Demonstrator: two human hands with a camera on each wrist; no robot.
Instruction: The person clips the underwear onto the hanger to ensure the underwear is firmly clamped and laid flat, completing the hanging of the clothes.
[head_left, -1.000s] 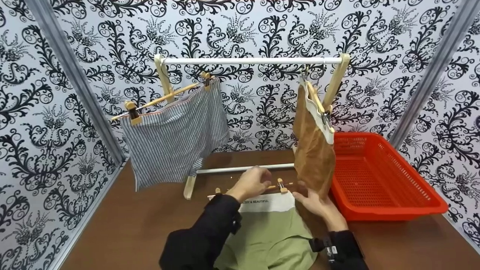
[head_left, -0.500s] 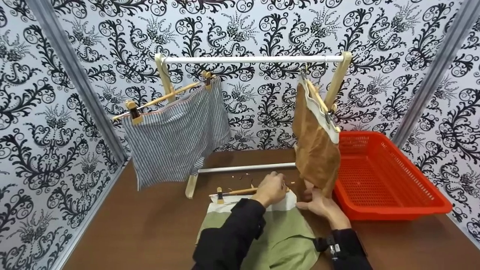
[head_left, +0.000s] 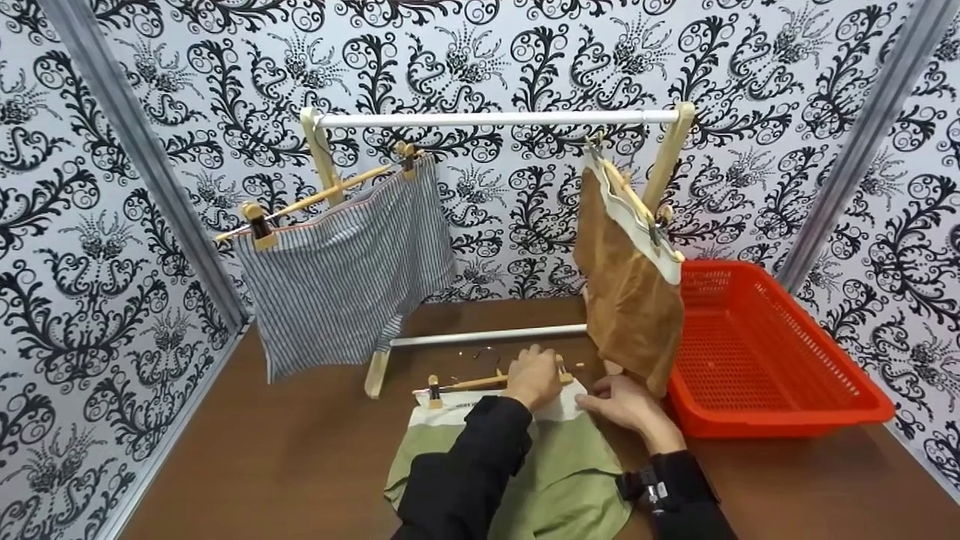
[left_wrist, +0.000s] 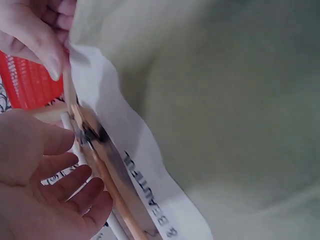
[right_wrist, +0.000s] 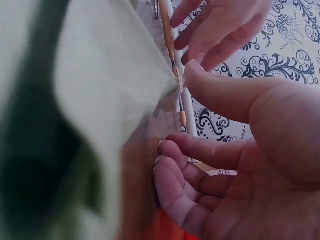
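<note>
Olive-green shorts [head_left: 427, 446] lie flat on the brown table, their white printed waistband [head_left: 457, 399] along a wooden clip hanger [head_left: 480, 382]. One clip [head_left: 434, 393] sits on the waistband's left end. My left hand [head_left: 534, 379] is over the waistband's right part, beside the other clip [head_left: 562, 370]. In the left wrist view its fingers are loosely bent, thumb tip right by that clip [left_wrist: 87, 133]. My right hand [head_left: 628, 403] is at the waistband's right corner; the right wrist view shows its thumb [right_wrist: 200, 82] apart from the fingers, close to the cloth edge.
Behind, a wooden rack with a white rod [head_left: 487, 119] bears striped shorts [head_left: 345, 270] on the left and brown shorts [head_left: 637, 304] on the right, hanging just above my right hand. A red plastic basket [head_left: 780, 427] stands at the right.
My left hand has moved right and down from above the hanger to the waistband's right clip, uncovering the left clip. My right hand stays near the right corner, beneath the brown shorts.
</note>
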